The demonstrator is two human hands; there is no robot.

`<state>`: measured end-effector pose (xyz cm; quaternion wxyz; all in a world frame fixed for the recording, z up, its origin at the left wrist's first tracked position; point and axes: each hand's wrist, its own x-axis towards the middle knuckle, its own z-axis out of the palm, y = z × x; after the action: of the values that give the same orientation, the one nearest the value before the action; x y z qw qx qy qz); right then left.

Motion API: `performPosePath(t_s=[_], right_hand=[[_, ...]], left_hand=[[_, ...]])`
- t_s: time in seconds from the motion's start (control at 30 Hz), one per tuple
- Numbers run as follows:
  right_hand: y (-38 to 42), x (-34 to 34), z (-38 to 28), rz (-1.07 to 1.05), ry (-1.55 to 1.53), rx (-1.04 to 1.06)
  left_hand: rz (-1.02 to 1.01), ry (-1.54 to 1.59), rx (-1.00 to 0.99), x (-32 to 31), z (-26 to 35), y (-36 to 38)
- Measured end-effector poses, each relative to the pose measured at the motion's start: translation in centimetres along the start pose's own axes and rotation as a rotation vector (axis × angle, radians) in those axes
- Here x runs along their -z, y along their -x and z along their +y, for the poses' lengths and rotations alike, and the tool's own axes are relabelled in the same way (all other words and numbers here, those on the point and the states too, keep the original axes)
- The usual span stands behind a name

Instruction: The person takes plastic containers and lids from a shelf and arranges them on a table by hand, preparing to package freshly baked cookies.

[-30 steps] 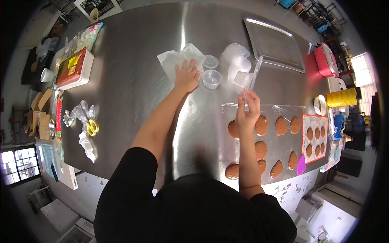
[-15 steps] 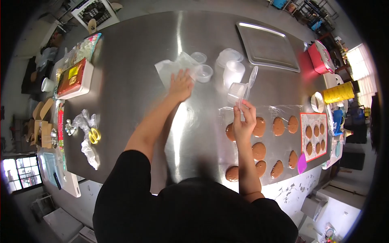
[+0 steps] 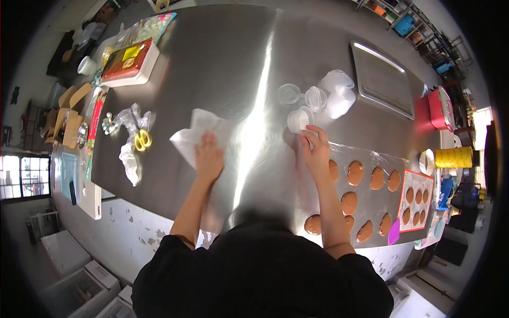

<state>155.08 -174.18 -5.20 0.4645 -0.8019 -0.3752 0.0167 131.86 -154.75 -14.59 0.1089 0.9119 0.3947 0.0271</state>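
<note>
My left hand (image 3: pixel 210 157) lies flat with fingers apart, pressing on a white paper towel (image 3: pixel 185 142) that is spread and creased on the metal table (image 3: pixel 212 63). My right hand (image 3: pixel 316 148) pinches the near rim of a clear plastic cup (image 3: pixel 298 117) left of the brown rounds. Close beyond it are a clear lid (image 3: pixel 289 94), a small clear cup (image 3: pixel 316 99), a taller whitish cup (image 3: pixel 340 102) and stacked lids (image 3: pixel 337 79). Several glossy brown rounds (image 3: pixel 355 173) lie on a clear plastic sheet beside my right forearm.
Yellow-handled scissors (image 3: pixel 142 140) and crumpled plastic (image 3: pixel 130 159) lie on the left. A red-topped box (image 3: pixel 127 63) stands behind them. A metal tray (image 3: pixel 382 79) is at the back right. Further right are a patterned mat (image 3: pixel 416 201), a purple scraper (image 3: pixel 394 231) and a yellow roll (image 3: pixel 453 158).
My left hand has slid the paper towel left and toward me, away from the cups. My right hand has moved the clear cup left, closer to the lid. The view has shifted.
</note>
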Motion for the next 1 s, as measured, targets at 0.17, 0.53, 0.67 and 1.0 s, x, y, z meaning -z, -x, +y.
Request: performPosePath(t_s=[0.17, 0.53, 0.67, 1.0], right_hand=[[-1.2, -6.4, -0.5, -0.155, 0.054, 0.209], [-5.3, -18.4, -4.6, -0.319, 0.055, 0.416], [-9.1, -13.6, -0.8, -0.229, 0.332, 0.215], [-14.7, -2.7, 4.0, -0.836, 0.966, -0.197]], left_hand=[[0.084, -0.309, 0.44, 0.9, -10.2, 3.0], [0.447, -0.043, 0.51, 4.3, -13.1, 5.4], [0.452, 0.29, 0.117, 5.1, -7.6, 2.7], [0.321, 0.684, 0.066, 3.1, 2.1, -7.0]])
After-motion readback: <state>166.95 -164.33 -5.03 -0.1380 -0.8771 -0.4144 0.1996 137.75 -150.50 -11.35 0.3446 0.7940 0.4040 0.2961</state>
